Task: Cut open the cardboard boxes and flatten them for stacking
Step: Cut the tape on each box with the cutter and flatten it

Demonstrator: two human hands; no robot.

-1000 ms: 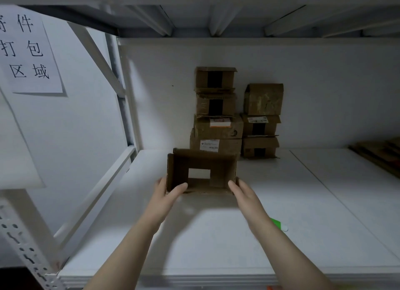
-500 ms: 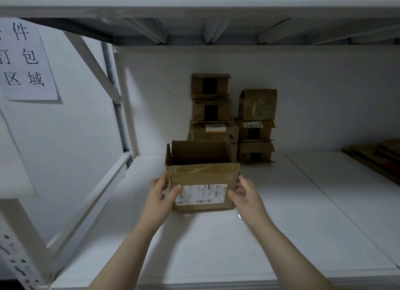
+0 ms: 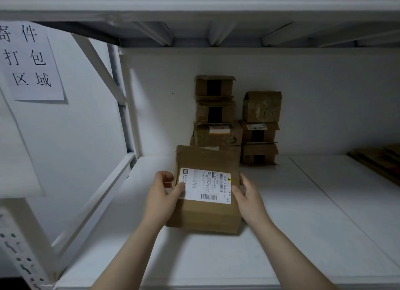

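Your left hand (image 3: 161, 194) clamps the left edge of the box (image 3: 205, 216), with the thumb across its one shipping label (image 3: 205, 184). Your right hand (image 3: 249, 194) grips the opposite side. The box is squeezed between both hands, label up, likely so you can turn it and find the taped seam. It seems to rest on the shelf (image 3: 303, 224) beneath them. Beyond your hands stand two stacks of boxes (image 3: 218, 136), four and three as far as the dim view shows. Far to the right lies flattened cardboard (image 3: 376, 162).

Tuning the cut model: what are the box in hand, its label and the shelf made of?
Box: brown cardboard, matte, creased edges. Label: white printed paper, barcodes visible. Shelf: smooth white board, maybe painted or laminated; can't tell which.
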